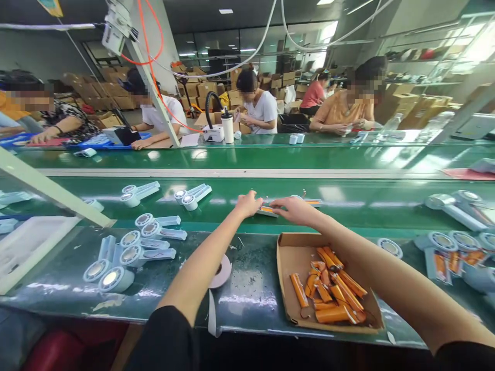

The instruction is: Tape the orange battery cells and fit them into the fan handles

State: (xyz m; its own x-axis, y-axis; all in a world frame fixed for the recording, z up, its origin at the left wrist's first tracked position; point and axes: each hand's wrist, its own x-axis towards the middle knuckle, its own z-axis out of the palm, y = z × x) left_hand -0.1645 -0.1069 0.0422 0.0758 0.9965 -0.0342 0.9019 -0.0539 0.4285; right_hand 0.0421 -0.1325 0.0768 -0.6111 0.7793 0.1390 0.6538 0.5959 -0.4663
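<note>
Over the green belt, my left hand [248, 205] is closed at the left end of a light-blue handheld fan part [267, 212] with an orange strip showing in its handle. My right hand [296, 211] has its fingers bent onto the right end of that handle. The fan's round head is not visible, and my fingers partly hide the grip. Just behind my right hand lies another fan part [314, 203], also with orange inside and a thin wire sticking up. Below my right forearm, a cardboard tray [285, 257] holds several orange-wrapped battery cells [336, 288].
Light-blue fan bodies [131, 255] lie in a group at left; more fan parts [441, 242] lie at right. A tape roll [221, 273] sits under my left forearm. A white tray [38, 242] and slanted post [54, 190] stand left. Co-workers sit across the belt [216, 157].
</note>
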